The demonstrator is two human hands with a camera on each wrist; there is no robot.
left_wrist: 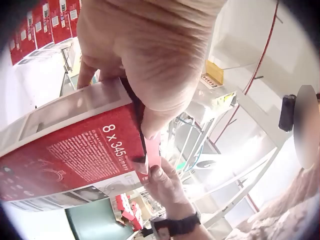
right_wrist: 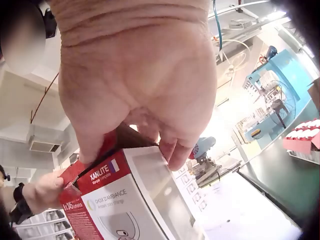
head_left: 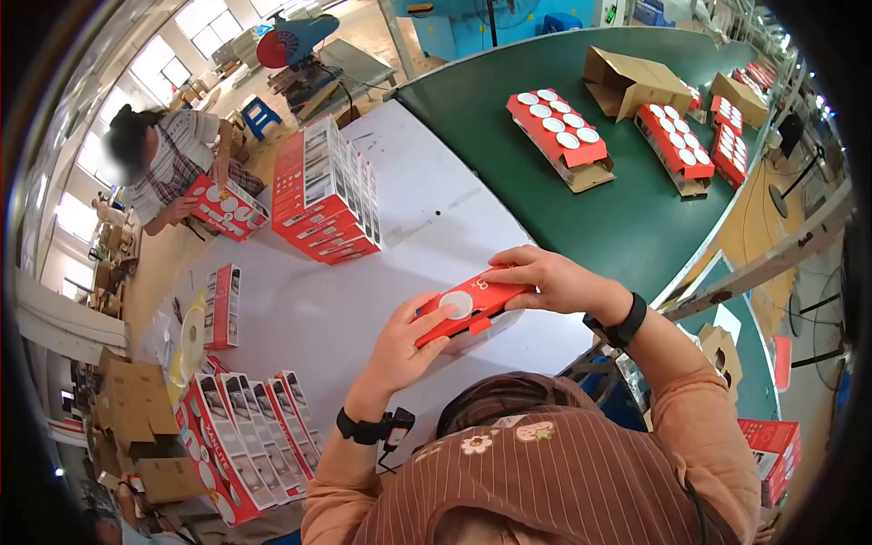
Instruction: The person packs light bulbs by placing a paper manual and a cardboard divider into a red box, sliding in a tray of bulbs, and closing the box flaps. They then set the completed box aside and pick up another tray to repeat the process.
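Observation:
Between both hands, a red and white light-bulb box (head_left: pixel 480 285) stands on end over the white table (head_left: pixel 427 218). Its red top bears a white disc and "8x". My left hand (head_left: pixel 397 350) grips the near left end, thumb by a small red tab at the top edge. The far right end is held by my right hand (head_left: pixel 568 286), its fingers over the top and thumb on the near side. From the left wrist, the printed side of the box (left_wrist: pixel 87 155) shows "8 x 345 lumens". In the right wrist view, a dark gap runs under the top edge of the box (right_wrist: pixel 117 200).
Stacked red boxes (head_left: pixel 318 200) stand at the far left, and a row of similar boxes (head_left: pixel 245 445) at near left. Opposite, a person (head_left: pixel 177 159) handles another red box. The green belt (head_left: pixel 536 213) carries trays of white-topped bulbs (head_left: pixel 556 118) and a cardboard carton (head_left: pixel 636 84).

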